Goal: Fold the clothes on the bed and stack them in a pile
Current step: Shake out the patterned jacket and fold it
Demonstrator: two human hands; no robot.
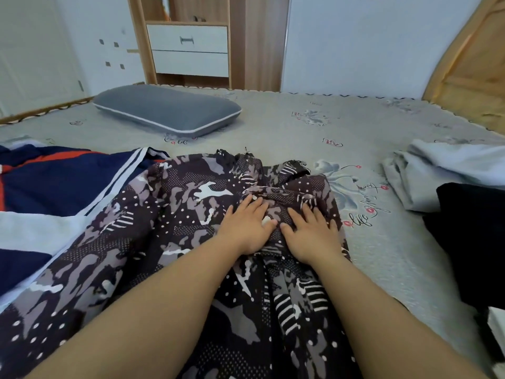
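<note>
A dark camouflage-patterned garment with white dots and stripes lies spread across the bed in front of me. My left hand and my right hand lie flat side by side on its bunched upper part, fingers straight, pressing the cloth down. A navy garment with orange and white stripes lies at the left, partly under the patterned one. At the right sit a crumpled light grey garment and a black garment.
A grey pillow lies at the far left of the bed. Beyond the bed stand a wooden cabinet with white drawers and a wooden headboard at the right. A white object peeks in at the right edge.
</note>
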